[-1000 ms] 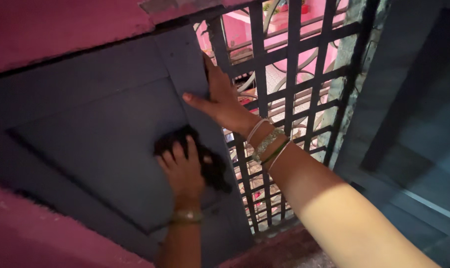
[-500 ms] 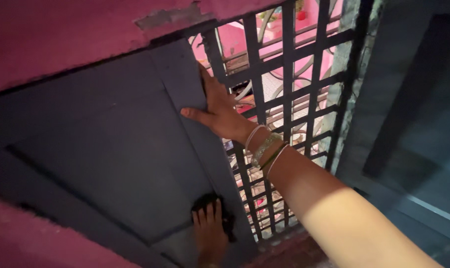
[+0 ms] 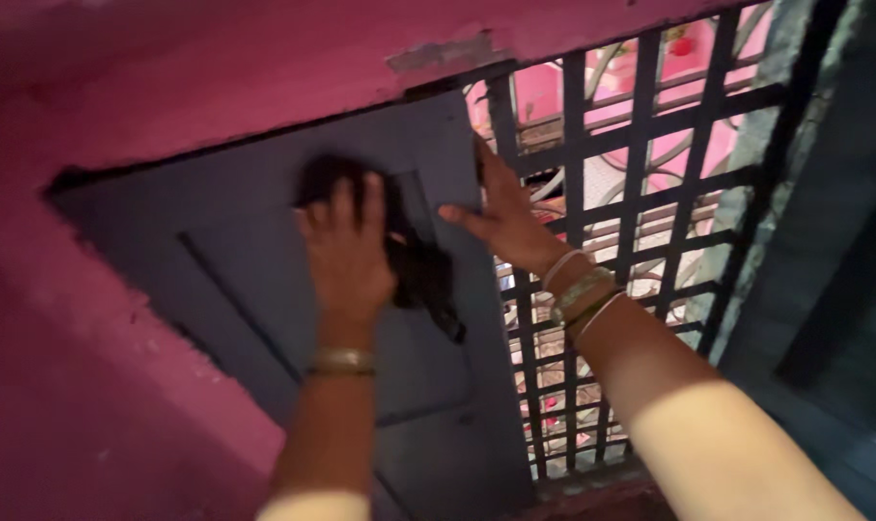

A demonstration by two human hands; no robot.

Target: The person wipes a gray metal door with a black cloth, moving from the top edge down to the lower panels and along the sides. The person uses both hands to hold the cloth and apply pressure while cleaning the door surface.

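Note:
My left hand (image 3: 346, 253) presses a dark cloth (image 3: 420, 270) flat against the upper part of a grey-blue wooden window shutter (image 3: 264, 251). The cloth hangs out from under the palm to the right. My right hand (image 3: 503, 217) grips the shutter's right edge, thumb on the front face and fingers wrapped behind it, next to the black metal window grille (image 3: 640, 207). Bangles sit on both wrists.
A pink wall (image 3: 167, 87) frames the shutter above and to the left. Behind the grille are pink surfaces and curved railings outside. A second grey-blue shutter (image 3: 834, 289) stands open at the right. A rough sill (image 3: 592, 492) runs below the grille.
My left hand with the cloth moved from the shutter's lower edge up to its upper part. The view shifted left and down. My right hand kept its hold on the shutter edge.

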